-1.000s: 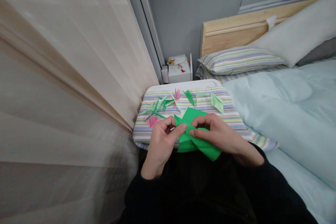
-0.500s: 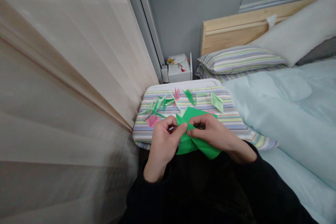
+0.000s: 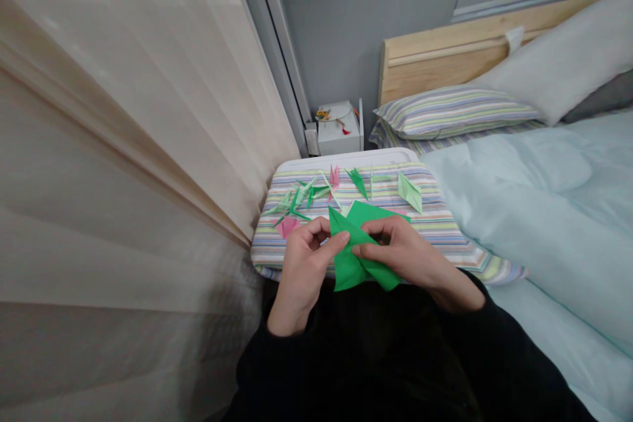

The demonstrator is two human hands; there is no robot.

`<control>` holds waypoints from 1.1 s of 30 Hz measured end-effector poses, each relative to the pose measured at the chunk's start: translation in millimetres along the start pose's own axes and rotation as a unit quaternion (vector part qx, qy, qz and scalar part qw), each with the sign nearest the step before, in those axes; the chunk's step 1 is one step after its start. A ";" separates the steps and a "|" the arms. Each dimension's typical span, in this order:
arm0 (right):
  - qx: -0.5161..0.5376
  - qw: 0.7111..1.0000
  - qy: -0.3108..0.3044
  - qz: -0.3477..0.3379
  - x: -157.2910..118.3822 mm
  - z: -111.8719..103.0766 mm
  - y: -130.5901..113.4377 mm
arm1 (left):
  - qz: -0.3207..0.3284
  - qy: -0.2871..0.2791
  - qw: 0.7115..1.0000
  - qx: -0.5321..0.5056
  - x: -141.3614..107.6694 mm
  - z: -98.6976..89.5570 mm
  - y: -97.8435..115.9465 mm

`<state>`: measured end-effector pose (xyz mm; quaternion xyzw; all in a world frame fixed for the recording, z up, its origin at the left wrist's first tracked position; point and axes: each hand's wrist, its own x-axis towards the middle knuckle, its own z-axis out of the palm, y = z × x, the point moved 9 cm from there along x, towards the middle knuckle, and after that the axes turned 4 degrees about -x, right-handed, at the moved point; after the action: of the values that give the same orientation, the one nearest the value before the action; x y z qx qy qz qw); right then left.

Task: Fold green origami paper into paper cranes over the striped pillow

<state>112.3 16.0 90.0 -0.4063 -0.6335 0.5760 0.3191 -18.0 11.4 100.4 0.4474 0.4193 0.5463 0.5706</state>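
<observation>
Between both hands is a partly folded sheet of green origami paper (image 3: 353,267), held above the near edge of a small table. My left hand (image 3: 309,264) pinches its left side, thumb on top. My right hand (image 3: 398,247) grips the right side between thumb and fingers; some fingertips are hidden behind the paper. Just beyond lies another flat green paper (image 3: 368,211). Folded paper cranes in green and pink are spread over the striped cloth, among them a dark green one (image 3: 357,182), a pink one (image 3: 334,177) and a light green folded piece (image 3: 410,192).
The table (image 3: 346,159) has a white rim and a striped cloth (image 3: 440,231). A beige curtain (image 3: 198,112) hangs close on the left. To the right is a bed with a pale blue quilt (image 3: 544,178). A small white cabinet (image 3: 339,142) stands behind the table.
The green paper's folds have shifted: its upper left point stands taller and its lower flaps have drawn in and up. Both hands keep their grip, nearly in place.
</observation>
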 end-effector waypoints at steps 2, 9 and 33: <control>-0.012 1.000 0.003 -0.011 0.0 -0.3 -1.2 | -0.014 0.013 0.999 -0.032 -0.5 -0.4 -1.7; -0.063 0.997 -0.006 -0.054 -1.7 3.2 -8.6 | -0.039 0.060 0.991 -0.117 7.0 -7.3 1.3; -0.066 0.997 0.005 -0.030 0.4 1.6 4.4 | 0.002 -0.003 1.000 0.026 13.4 -8.8 -2.4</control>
<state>111.5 15.6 85.4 -0.4103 -0.6806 0.5208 0.3118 -25.3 25.2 96.1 0.4650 0.4303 0.5350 0.5589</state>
